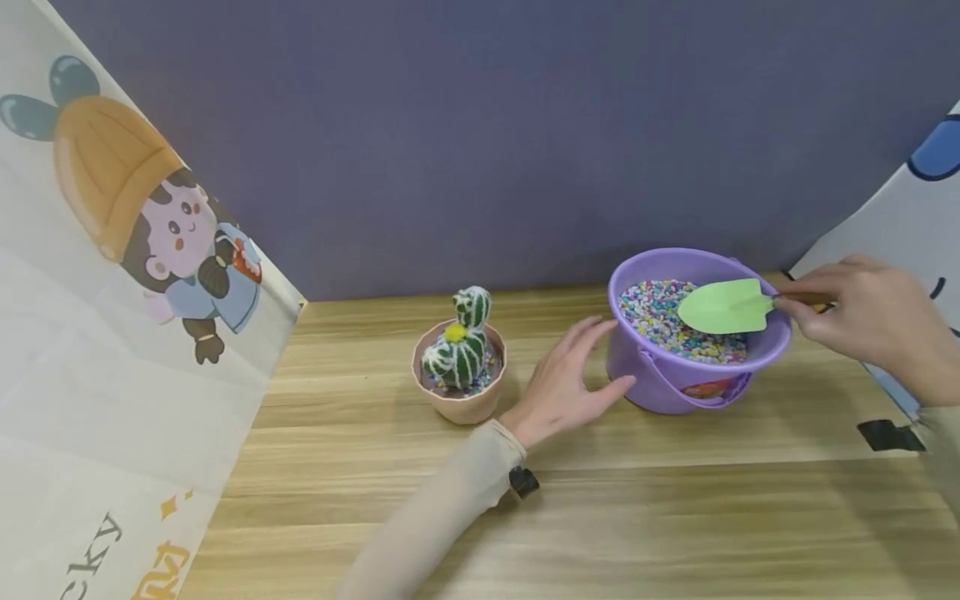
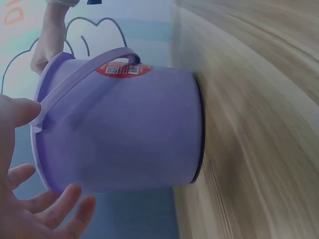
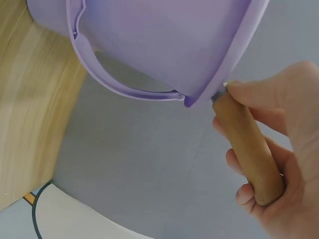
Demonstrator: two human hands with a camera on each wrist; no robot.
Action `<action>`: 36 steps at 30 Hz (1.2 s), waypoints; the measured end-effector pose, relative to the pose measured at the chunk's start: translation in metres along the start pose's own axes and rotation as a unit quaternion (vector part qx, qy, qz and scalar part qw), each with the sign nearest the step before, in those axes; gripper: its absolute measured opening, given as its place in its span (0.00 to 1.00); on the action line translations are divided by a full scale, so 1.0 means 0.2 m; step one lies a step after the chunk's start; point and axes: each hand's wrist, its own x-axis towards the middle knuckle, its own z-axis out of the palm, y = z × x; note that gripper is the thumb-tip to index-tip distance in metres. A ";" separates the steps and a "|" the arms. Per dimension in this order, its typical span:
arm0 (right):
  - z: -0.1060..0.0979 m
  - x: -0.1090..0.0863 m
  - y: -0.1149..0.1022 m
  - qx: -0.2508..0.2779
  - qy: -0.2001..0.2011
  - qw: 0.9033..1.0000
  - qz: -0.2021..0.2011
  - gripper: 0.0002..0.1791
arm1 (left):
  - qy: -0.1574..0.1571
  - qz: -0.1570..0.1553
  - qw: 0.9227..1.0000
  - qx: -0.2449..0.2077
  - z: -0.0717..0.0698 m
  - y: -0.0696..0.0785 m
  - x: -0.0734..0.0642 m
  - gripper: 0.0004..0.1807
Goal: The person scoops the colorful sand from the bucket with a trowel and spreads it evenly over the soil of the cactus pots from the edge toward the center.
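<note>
A purple bucket (image 1: 660,387) holds many small multicoloured pebbles (image 1: 656,321). Over them lies the pale green blade of a small trowel (image 1: 723,307), inside the rim. My right hand (image 1: 870,312) grips its wooden handle (image 3: 249,149), fingers curled round it in the right wrist view. Beside the bucket's left side is my left hand (image 1: 566,383), fingers spread and thumb apart, holding nothing. In the left wrist view its fingers (image 2: 67,204) are close to the bucket's rim. The bucket's handle (image 1: 705,400) hangs down at the front.
Left of my left hand stands a pink pot (image 1: 468,408) with a green and white knitted-looking cactus (image 1: 461,354) bearing a yellow flower. A dark grey panel (image 1: 480,150) closes off the back. Printed white panels (image 1: 67,333) flank the wooden table (image 1: 360,500).
</note>
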 end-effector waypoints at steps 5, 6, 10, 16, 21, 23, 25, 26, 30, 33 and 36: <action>0.06 0.02 -0.05 0.012 0.004 0.999 -0.033 0.10 | 0.005 -0.032 0.999 -0.008 0.04 0.00 0.06 0.45; 0.08 0.02 -0.06 0.022 0.006 0.999 -0.039 0.11 | 0.007 -0.036 0.999 -0.009 0.05 0.00 0.07 0.45; 0.15 0.03 -0.10 0.067 0.010 0.997 -0.044 0.10 | 0.015 -0.038 0.999 -0.014 0.06 0.00 0.09 0.45; 0.16 0.04 -0.12 0.090 -0.021 0.996 0.004 0.08 | 0.024 -0.025 0.999 -0.011 0.06 -0.01 0.11 0.44; 0.15 0.06 -0.12 0.107 -0.062 0.991 0.043 0.11 | 0.027 -0.014 0.999 -0.014 0.06 -0.01 0.12 0.45; 0.15 0.06 -0.11 0.120 -0.077 0.988 0.062 0.12 | 0.027 -0.012 0.999 -0.014 0.05 -0.01 0.12 0.45; 0.14 0.06 -0.10 0.137 -0.086 0.983 0.081 0.12 | 0.026 -0.013 0.999 -0.012 0.05 0.00 0.12 0.46; 0.14 0.06 -0.10 0.150 -0.090 0.980 0.091 0.13 | 0.026 -0.015 1.000 -0.010 0.05 0.01 0.12 0.46; 0.12 0.05 -0.09 0.197 -0.106 0.965 0.133 0.15 | 0.025 -0.020 0.999 -0.007 0.04 0.02 0.13 0.46; 0.10 0.04 -0.08 0.221 -0.121 0.955 0.160 0.18 | 0.026 -0.025 0.999 -0.008 0.04 0.03 0.12 0.46; 0.08 0.03 -0.09 0.227 -0.123 0.951 0.168 0.20 | 0.026 -0.028 0.999 -0.009 0.03 0.02 0.12 0.46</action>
